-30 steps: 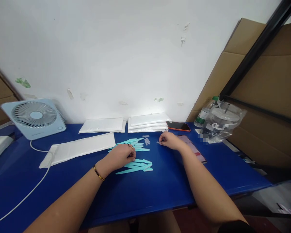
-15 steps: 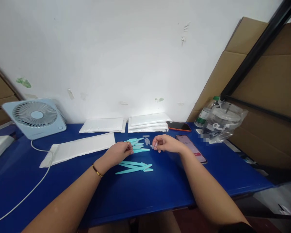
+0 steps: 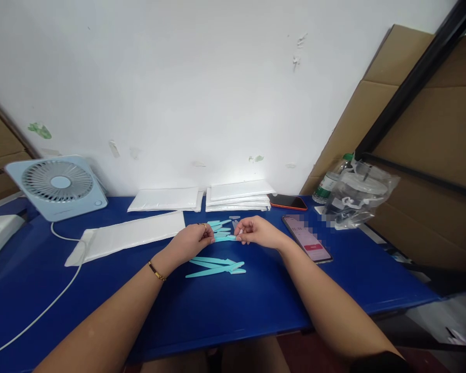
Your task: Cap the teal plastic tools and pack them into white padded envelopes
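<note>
My left hand (image 3: 192, 242) is closed on the handle of a teal eyebrow razor (image 3: 224, 239), whose blade end points right. At that end, my right hand (image 3: 257, 231) pinches a small clear plastic blade cover, mostly hidden by the fingers. It touches the razor's tip or sits over it; I cannot tell which. Just behind the held razor lies a pile of teal razors (image 3: 219, 223), partly covered by my left hand. A few loose clear covers (image 3: 235, 217) lie beside my right fingers. Nearer to me, several more razors (image 3: 214, 270) lie crossed in a loose group.
Stacks of white padded packets (image 3: 238, 199) stand against the wall, and one long white packet (image 3: 132, 235) lies left. A fan (image 3: 60, 184) with a white cable is at far left. Right are a lit phone (image 3: 308, 241), a dark phone (image 3: 289, 202), a bottle (image 3: 328, 184) and a bagged cup (image 3: 361, 189).
My right hand has moved left with the small clear cover, up to the blade end of the razor in my left hand. The left hand has stayed nearly in place.
</note>
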`<control>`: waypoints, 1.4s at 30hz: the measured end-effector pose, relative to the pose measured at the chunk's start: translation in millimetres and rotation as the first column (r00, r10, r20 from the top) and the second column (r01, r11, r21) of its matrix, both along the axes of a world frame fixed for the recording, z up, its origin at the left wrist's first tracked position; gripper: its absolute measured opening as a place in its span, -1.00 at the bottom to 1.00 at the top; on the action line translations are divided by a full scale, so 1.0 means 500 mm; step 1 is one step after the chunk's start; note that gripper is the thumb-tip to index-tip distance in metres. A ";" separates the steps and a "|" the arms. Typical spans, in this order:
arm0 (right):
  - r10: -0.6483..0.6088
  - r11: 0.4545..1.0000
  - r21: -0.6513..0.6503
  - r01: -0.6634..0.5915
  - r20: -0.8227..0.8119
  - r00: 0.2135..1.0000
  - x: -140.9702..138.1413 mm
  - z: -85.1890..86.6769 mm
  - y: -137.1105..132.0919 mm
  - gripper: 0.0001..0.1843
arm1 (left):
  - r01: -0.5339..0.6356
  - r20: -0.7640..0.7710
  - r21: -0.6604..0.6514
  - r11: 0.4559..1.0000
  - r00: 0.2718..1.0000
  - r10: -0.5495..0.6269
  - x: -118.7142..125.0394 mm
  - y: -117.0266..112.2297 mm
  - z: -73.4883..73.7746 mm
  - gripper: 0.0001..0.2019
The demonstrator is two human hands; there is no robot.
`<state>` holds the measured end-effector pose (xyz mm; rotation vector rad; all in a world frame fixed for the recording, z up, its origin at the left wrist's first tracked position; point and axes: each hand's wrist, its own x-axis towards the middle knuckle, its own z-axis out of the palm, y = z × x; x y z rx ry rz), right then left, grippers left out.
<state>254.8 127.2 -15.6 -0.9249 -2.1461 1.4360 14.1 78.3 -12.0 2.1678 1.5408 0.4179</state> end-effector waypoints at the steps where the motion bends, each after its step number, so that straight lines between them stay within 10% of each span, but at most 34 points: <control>1: 0.003 1.000 0.004 -0.003 0.000 1.000 -0.005 -0.002 -0.001 -0.77 | -0.005 -0.011 0.006 1.000 1.000 0.005 0.000 0.000 0.001 -0.81; 4: -0.057 0.989 0.142 0.049 0.054 0.997 -0.012 -0.011 0.004 -0.78 | -0.024 -0.055 0.029 0.999 0.998 0.026 -0.001 -0.001 0.005 -0.82; 8: -0.261 0.801 0.576 0.166 0.086 0.961 -0.004 -0.027 0.032 -0.80 | 0.010 -0.069 0.140 0.990 0.998 0.000 -0.001 -0.009 0.019 -0.79; 11: -0.241 0.757 0.650 0.067 0.183 0.953 0.005 -0.038 0.050 -0.73 | 0.180 -0.075 0.070 0.981 0.982 -0.175 0.001 -0.020 0.030 -0.78; 15: -0.306 0.786 0.615 0.062 0.300 0.903 0.021 -0.038 0.056 -0.90 | 0.278 -0.086 -0.084 0.957 0.955 -0.285 0.006 -0.033 0.030 -0.84; 22: -0.280 0.914 0.386 0.127 0.371 0.885 0.054 -0.024 0.051 -0.88 | 0.130 -0.066 -0.057 0.990 0.989 -0.134 0.007 -0.023 0.016 -0.81; 30: -0.107 0.993 0.052 0.108 -0.016 0.994 0.033 -0.013 0.035 -0.76 | -0.040 -0.045 0.042 0.998 0.998 0.042 -0.009 0.004 -0.004 -0.83; 42: -0.055 0.996 0.067 0.056 -0.018 0.998 -0.014 -0.017 0.011 -0.72 | -0.009 -0.065 0.065 0.998 0.998 0.013 0.002 0.001 -0.001 -0.82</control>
